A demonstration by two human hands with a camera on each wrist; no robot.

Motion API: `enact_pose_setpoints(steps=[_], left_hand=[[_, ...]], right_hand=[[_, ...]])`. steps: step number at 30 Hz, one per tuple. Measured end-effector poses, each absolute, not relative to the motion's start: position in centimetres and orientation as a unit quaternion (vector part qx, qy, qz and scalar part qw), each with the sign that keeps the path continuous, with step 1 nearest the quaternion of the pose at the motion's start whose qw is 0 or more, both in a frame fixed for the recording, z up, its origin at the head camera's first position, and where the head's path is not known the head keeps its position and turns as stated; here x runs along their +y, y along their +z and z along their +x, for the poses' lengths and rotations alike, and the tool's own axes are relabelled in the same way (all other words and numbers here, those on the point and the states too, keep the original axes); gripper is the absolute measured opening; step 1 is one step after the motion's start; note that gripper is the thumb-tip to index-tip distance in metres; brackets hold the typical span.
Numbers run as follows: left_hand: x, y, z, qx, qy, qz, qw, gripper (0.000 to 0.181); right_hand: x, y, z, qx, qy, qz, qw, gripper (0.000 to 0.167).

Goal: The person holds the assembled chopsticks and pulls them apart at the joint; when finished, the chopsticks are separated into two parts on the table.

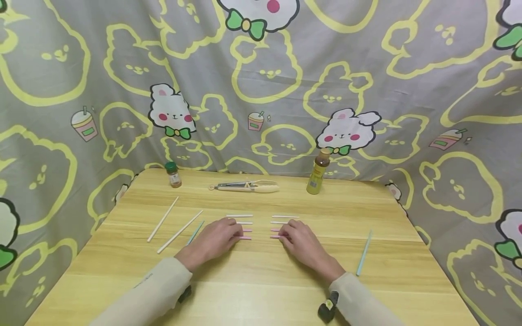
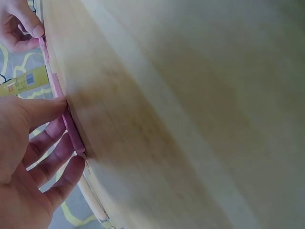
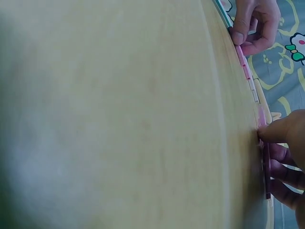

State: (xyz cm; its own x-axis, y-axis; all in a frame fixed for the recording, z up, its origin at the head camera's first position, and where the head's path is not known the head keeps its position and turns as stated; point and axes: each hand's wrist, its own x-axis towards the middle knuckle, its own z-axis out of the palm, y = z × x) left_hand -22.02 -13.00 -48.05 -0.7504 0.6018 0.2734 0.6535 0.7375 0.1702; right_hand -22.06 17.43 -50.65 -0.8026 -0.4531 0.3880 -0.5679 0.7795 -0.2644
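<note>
My left hand (image 1: 220,236) pinches a short pink stick (image 1: 246,238) at the near end of the left column of sticks. In the left wrist view, thumb and fingers lie along that pink stick (image 2: 71,125) at the tabletop. Mirroring it, my right hand (image 1: 302,241) pinches another pink stick (image 1: 274,237) at the near end of the right column. The right wrist view shows its thumb and fingers against this darker-looking pink stick (image 3: 266,167). Beyond the hands lie further sticks, pink and white, such as a white stick (image 1: 239,215) and its counterpart white stick (image 1: 285,216).
Two long white sticks (image 1: 163,219) and a blue stick (image 1: 195,232) lie at left, partly behind the left arm. A light-blue stick (image 1: 364,253) lies at right. Along the back stand a green-capped jar (image 1: 173,175), tongs (image 1: 244,186) and a bottle (image 1: 316,175).
</note>
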Motion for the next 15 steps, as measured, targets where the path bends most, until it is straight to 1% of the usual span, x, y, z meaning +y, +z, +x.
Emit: enact_pose_setpoints(steps=[8,11,15], left_hand=[[-13.2,-47.9,-22.2,-0.930,-0.134,-0.332,0.085,0.004],[-14.2,-47.5,-22.3,-0.938,-0.151,-0.305,0.073,0.006],[-16.8,-46.6,-22.3,-0.949,-0.180,-0.254,0.052,0.011]], right_hand=[[17.5,-50.6,-21.9,-0.929,0.196,0.275,0.150,0.008],[17.4,-50.5,-21.9,-0.930,0.199,0.274,0.146,0.007],[17.3,-50.5,-22.0,-0.933,0.198,0.269,0.131,0.006]])
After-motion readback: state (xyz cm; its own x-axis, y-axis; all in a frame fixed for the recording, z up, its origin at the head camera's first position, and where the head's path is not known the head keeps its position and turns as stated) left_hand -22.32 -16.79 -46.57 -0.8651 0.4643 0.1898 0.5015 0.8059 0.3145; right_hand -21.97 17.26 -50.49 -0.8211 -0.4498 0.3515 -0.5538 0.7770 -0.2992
